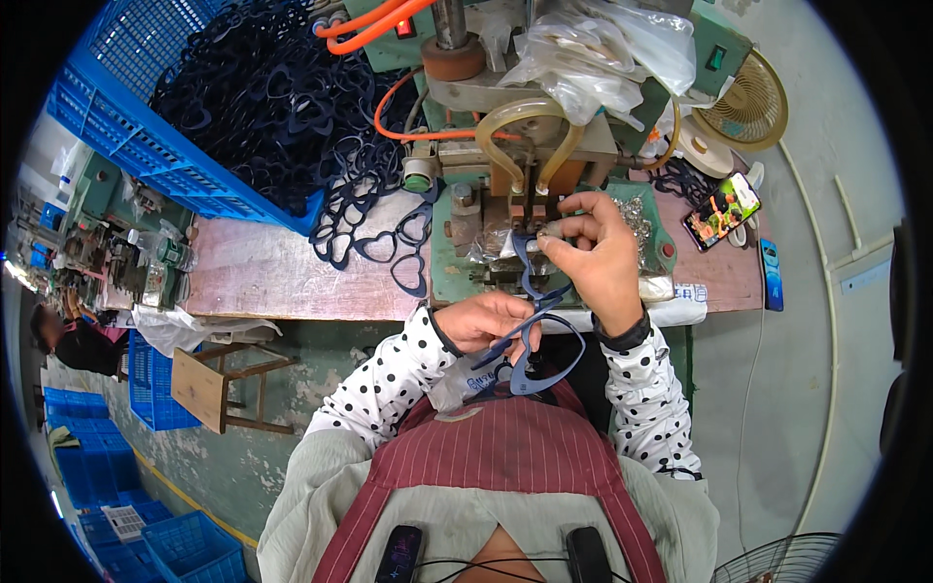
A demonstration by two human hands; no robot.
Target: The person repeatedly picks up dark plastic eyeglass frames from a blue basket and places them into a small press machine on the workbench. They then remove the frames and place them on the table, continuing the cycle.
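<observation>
My left hand (478, 323) is closed around dark blue heart-shaped eyeglass frames (531, 386), which hang below its fingers. One eyeglass frame (526, 267) reaches up from there to the press machine (465, 209), its upper end under the copper-coloured tips (528, 209). Beside those tips, my right hand (600, 255) pinches with thumb and forefinger, close to the frame's upper end. Whatever lies between these fingertips is too small to make out. Several loose heart-shaped frames (411, 262) lie on the table left of the machine.
A blue crate (146, 146) heaped with dark frames stands at the back left. Small metal parts (637, 219) lie right of the press. A lit phone (724, 212), a blue phone (771, 275) and a fan (746, 100) are further right. A wooden stool (228, 384) stands at left.
</observation>
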